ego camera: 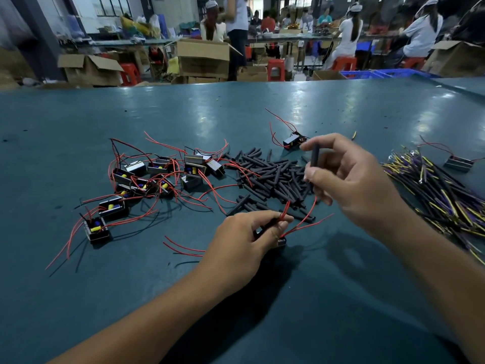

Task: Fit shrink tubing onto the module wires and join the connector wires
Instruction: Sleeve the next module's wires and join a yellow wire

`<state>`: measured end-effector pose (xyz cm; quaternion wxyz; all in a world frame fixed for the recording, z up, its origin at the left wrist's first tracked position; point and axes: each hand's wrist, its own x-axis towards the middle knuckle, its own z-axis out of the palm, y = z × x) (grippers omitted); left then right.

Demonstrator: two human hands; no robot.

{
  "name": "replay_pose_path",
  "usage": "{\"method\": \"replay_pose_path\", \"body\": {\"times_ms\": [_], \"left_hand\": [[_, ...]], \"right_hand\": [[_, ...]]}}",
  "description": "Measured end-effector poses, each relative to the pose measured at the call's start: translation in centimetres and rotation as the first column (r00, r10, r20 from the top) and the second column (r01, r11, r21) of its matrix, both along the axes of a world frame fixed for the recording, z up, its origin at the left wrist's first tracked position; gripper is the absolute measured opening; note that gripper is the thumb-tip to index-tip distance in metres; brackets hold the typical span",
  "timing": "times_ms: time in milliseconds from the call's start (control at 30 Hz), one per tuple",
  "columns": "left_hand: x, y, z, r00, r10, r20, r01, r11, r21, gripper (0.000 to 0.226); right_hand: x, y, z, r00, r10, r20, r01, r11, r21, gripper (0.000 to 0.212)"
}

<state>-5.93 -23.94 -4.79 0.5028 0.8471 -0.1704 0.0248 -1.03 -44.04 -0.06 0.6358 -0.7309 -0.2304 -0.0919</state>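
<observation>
While pinched upright, matte black tube [314, 156], thin glossy red wires [284, 210].

Left hand [245, 236] low, fingers curled pinching; right hand [349, 177] raised, pinching.

Setting: factory assembly hall, as I read it from the head view. Long teal worktable [131, 258] strewn with batch parts: small wired modules [147, 177], a heap of cut black tubing [273, 177], bundled wires [441, 200]. Behind: open cardboard cartons [202, 57], red plastic stools [275, 69], blue crates [388, 73], seated workers [420, 32] at further benches (white head coverings).
</observation>
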Motion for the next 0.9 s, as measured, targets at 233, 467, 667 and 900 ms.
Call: {"method": "replay_pose_path", "body": {"times_ms": [233,467,667,900], "left_hand": [[0.0,-0.2,-0.1,0.998,-0.016,0.053,0.015,1.0,0.018,0.019],[0.0,-0.1,0.0,0.996,-0.018,0.092,0.013,0.999,0.048,0.017],[-0.2,0.0,0.3,0.988,-0.033,0.149,0.024,0.998,0.062,0.016],[-0.2,-0.4,0.8,0.975,-0.003,0.224,0.005,1.0,-0.007,0.007]], "right_hand": [[-1.4,0.3,1.0,0.971,-0.038,0.237,0.067,0.991,-0.118,0.027],[-1.9,0.1,0.8,0.963,-0.078,0.257,0.204,0.834,-0.512,0.011],[-1.3,-0.7,0.9,0.996,0.032,0.079,0.012,0.867,-0.497,0.013],[-1.1,-0.7,0.8,0.997,0.081,0.015,-0.066,0.897,-0.437,0.015]]}}
